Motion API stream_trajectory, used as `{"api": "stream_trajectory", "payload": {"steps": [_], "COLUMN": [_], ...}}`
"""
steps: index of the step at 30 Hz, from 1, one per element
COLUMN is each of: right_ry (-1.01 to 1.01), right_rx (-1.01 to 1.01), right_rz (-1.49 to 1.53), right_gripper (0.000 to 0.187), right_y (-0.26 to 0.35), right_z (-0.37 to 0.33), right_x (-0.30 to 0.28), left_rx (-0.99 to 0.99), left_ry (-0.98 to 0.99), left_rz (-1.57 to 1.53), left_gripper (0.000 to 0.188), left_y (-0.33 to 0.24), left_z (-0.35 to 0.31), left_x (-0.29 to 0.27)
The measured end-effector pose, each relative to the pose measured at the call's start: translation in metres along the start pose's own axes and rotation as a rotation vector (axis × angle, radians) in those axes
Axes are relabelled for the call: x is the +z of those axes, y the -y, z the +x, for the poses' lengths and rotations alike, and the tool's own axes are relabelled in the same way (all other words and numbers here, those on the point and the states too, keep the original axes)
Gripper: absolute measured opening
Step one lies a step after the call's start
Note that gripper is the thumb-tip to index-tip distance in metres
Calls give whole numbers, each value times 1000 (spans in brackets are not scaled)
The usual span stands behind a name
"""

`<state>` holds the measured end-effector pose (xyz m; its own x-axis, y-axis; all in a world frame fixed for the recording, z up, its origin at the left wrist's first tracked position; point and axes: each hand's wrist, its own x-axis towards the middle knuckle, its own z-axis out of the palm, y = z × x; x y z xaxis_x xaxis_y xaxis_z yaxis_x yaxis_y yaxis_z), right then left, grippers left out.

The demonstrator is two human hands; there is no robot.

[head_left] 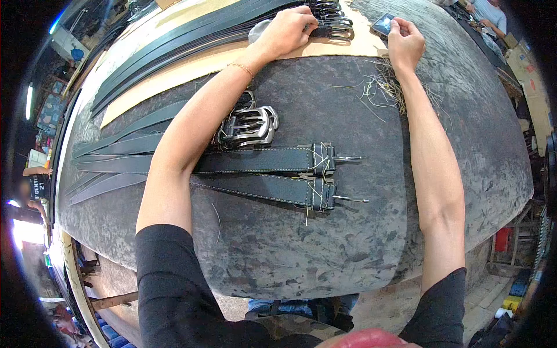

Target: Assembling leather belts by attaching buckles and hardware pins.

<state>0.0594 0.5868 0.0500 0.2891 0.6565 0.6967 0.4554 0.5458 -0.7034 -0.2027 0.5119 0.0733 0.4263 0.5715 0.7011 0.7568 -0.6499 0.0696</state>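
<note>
At the far side of the table, my left hand (293,28) has its fingers curled beside the buckle ends of a stack of black belts (197,35). Whatever its fingertips grip is hidden. A grey rounded piece (259,31) shows next to that wrist. My right hand (406,43) is closed, thumb and fingers at the edge of a small dark flat device with a glossy bluish face (383,24). Metal buckles (339,29) lie between the two hands. Under my left forearm rest more black belts with pale stitching (261,159), loose thread ends at their tips.
Brown cardboard (168,87) lies under the far belt stack. Silver buckles (252,124) are piled beside my left forearm. Loose thread clippings (386,87) lie by my right wrist. Another person (490,16) sits at the far right, and one more (36,185) is at the left.
</note>
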Motion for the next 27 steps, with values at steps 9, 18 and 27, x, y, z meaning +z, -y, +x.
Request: {"api": "stream_trajectory", "payload": {"steps": [9, 18, 27], "right_ry": [-1, 5, 9], "right_rx": [5, -8, 27], "right_rz": [-5, -7, -5], "right_gripper": [18, 18, 19], "right_y": [-1, 0, 5], "right_z": [1, 1, -2], "right_x": [-2, 1, -3], "left_rx": [22, -40, -74], "left_ry": [55, 12, -8], "left_rz": [171, 183, 88], "left_gripper": [18, 18, 13], "left_y": [-3, 26, -2], "left_z": [0, 0, 2], "left_x": [9, 12, 4]}}
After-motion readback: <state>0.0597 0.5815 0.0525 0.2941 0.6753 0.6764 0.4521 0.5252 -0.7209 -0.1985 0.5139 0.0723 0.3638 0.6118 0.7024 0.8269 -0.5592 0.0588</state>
